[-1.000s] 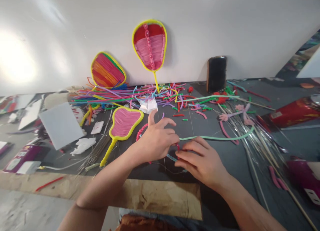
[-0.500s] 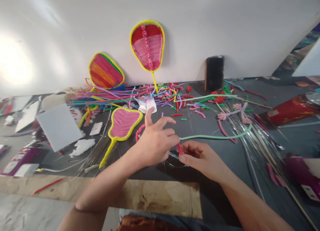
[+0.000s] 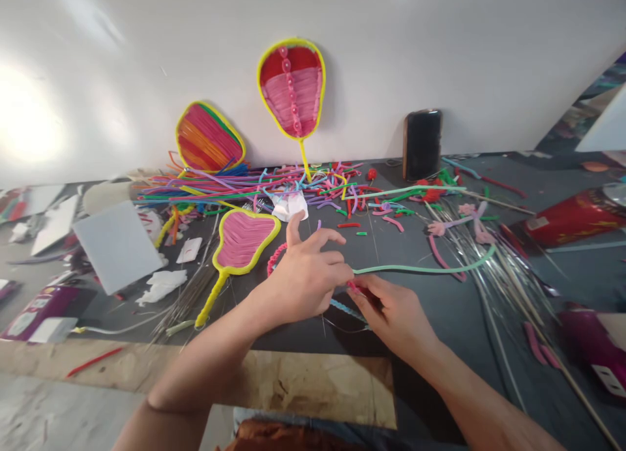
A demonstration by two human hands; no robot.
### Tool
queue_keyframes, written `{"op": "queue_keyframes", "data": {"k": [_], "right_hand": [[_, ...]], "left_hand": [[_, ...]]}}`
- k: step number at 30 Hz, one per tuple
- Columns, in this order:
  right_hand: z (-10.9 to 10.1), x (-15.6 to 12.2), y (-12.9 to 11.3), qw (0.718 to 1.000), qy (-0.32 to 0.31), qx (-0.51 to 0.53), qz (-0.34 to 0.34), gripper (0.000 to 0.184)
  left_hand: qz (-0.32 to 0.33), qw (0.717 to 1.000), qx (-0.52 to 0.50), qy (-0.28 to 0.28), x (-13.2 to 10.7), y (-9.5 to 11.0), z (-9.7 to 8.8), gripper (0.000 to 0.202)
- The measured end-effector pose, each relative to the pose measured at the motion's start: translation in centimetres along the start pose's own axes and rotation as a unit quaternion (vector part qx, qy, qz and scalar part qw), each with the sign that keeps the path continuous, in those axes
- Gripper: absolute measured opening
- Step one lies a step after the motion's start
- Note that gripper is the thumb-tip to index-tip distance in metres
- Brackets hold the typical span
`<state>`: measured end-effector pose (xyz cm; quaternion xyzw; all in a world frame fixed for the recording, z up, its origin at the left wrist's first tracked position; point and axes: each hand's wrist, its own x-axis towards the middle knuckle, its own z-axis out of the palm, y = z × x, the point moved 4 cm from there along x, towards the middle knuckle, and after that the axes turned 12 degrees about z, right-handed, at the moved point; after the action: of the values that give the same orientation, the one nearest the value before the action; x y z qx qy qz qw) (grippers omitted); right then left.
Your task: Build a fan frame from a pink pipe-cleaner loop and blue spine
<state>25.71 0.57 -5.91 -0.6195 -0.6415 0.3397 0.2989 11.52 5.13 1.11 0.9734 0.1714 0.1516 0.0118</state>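
My left hand (image 3: 310,278) is closed in a pinch on a pink pipe cleaner (image 3: 353,287), with its index finger and another finger raised. My right hand (image 3: 398,311) grips the same pink piece between thumb and fingertips, close against the left fingers. Left of the left hand, a twisted pink stretch (image 3: 274,261) curves out from under it. Below the fingers shows a twisted light-blue pipe cleaner (image 3: 347,309), with a thin wire beneath. A mint-green pipe cleaner (image 3: 420,269) runs rightward from the left fingertips. The palm hides whatever joins these parts.
A pink fan with a yellow rim (image 3: 247,239) lies to the left; another fan (image 3: 292,89) leans on the wall. Loose pipe cleaners (image 3: 220,189) lie behind. A phone (image 3: 422,145) stands upright, a red can (image 3: 577,213) lies right, and bare wires (image 3: 493,268) spread nearby.
My right hand has moved slightly up and turned, its fingers now closer to the left fingertips and covering more of the pink end. My left hand stays nearly in place.
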Motion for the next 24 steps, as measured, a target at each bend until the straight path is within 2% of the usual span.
{"op": "queue_keyframes", "data": {"k": [2,5,8,11,14,16,18,20,22,24], "right_hand": [[-0.2,0.2,0.4,0.996,-0.048,0.045,0.053,0.022],[-0.4,0.6,0.8,0.973,-0.123,0.161,0.108,0.041],[-0.6,1.0,1.4,0.945,-0.149,0.252,0.145,0.048],[-0.2,0.9,1.7,0.922,-0.206,0.28,0.172,0.044],[0.5,0.5,1.4,0.884,-0.298,0.322,0.163,0.036],[0.6,0.4,1.2,0.865,-0.319,0.355,0.155,0.035],[0.5,0.5,1.1,0.867,-0.302,0.367,0.153,0.033],[0.4,0.7,1.1,0.886,-0.265,0.346,0.161,0.031],[0.0,0.8,1.0,0.921,-0.2,0.296,0.158,0.028],[-0.8,0.8,0.6,0.966,-0.098,0.215,0.109,0.022]], "left_hand": [[-0.009,1.0,0.004,0.005,0.0,-0.3,-0.2,0.025],[-0.019,1.0,0.005,0.008,-0.1,-0.7,-0.6,0.024],[-0.017,1.0,0.003,0.014,-0.1,-0.8,-0.8,0.025],[-0.003,1.0,-0.003,0.016,-0.2,-0.5,-0.9,0.026],[0.01,1.0,-0.012,0.014,-0.1,-0.2,-0.8,0.026],[0.018,1.0,-0.02,0.011,-0.1,0.0,-0.8,0.026],[0.022,0.999,-0.023,0.006,-0.1,0.0,-0.8,0.028],[0.022,1.0,-0.02,0.003,-0.1,0.0,-0.9,0.028],[0.016,1.0,-0.007,-0.002,-0.1,0.0,-0.9,0.027],[0.008,1.0,0.01,-0.006,-0.1,-0.2,-0.7,0.026]]}}
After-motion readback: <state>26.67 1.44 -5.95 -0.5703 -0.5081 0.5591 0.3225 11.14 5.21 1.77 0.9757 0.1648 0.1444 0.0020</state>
